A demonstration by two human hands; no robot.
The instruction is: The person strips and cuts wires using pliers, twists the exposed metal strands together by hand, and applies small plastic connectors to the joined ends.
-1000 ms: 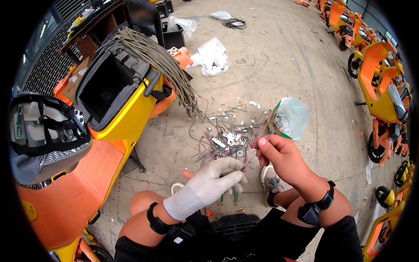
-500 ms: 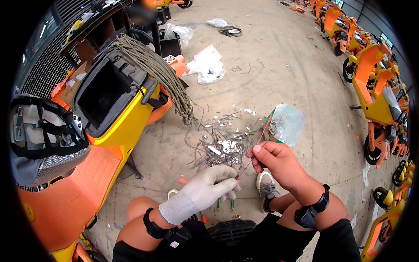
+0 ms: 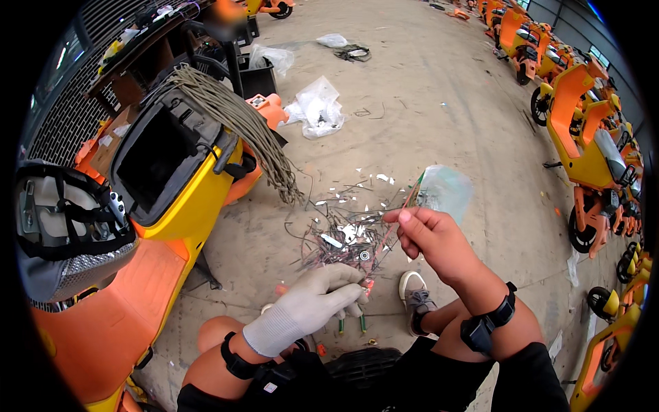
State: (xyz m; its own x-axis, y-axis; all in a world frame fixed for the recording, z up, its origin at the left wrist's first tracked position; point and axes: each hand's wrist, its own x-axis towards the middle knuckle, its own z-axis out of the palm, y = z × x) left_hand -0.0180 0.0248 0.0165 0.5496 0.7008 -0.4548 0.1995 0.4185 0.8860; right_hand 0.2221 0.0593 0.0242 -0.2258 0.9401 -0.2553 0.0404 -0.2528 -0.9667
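My bare right hand pinches a thin reddish wire between thumb and fingertips. Above the fingers the wire sticks up past a clear plastic bag on the floor. Below them it slants down to my left hand, which wears a pale glove and is closed around the lower end. At the gloved fingertips a small orange-red piece shows, too small to name exactly. Two green handle ends jut out under the glove; whether that hand grips the tool is hidden.
Between my feet and beyond lies a heap of dark wire scraps with white bits. A plastic bag lies on the right. To the left stands a yellow-orange scooter with a bundle of cables draped over it. Parked scooters line the right.
My right hand has moved slightly up, away from the left, and the wire between them is drawn straighter. The orange-red piece at the gloved fingertips is now more visible.
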